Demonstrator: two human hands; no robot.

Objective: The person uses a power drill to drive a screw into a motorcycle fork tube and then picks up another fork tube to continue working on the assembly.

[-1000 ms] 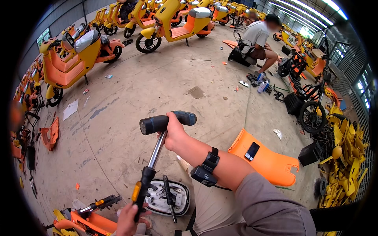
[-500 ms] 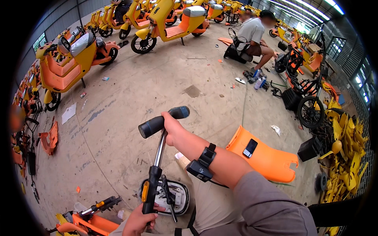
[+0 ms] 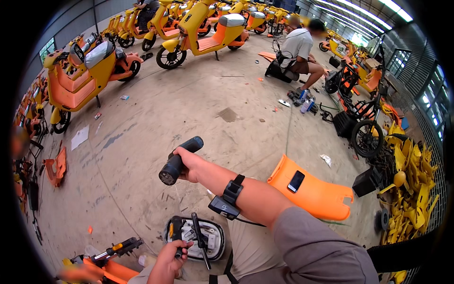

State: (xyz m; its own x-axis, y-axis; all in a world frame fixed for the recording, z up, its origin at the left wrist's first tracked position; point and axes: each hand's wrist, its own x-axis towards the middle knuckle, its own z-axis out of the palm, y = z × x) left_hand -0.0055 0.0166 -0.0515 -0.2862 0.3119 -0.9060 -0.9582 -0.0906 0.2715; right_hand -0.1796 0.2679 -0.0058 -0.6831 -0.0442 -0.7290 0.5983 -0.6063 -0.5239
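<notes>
My right hand (image 3: 185, 163) is wrapped around the middle of a thick black cylinder (image 3: 171, 171) with a blue band, tilted, one round end facing me. Below it, my left hand (image 3: 172, 258) is closed around the lower end of a black tube (image 3: 175, 229); whether the tube joins the cylinder I cannot tell. Right beside this tube a slim black rod (image 3: 200, 239) with a metal end stands over an oval part (image 3: 216, 244), pale inside with a dark rim, on the floor between my legs. A black strap with a small box (image 3: 224, 206) sits on my right forearm.
An orange panel (image 3: 314, 196) with a phone (image 3: 296, 181) on it lies to my right. Yellow parts (image 3: 411, 189) are heaped beyond it. Orange parts (image 3: 113, 270) lie at lower left. A person (image 3: 298, 52) crouches ahead near spray cans (image 3: 307, 104). Scooters (image 3: 203, 38) line the back.
My right hand and the black cylinder have moved left and nearer, and the cylinder has turned. The shiny rod seen below it earlier no longer shows clearly. The orange piece on the tube is out of sight.
</notes>
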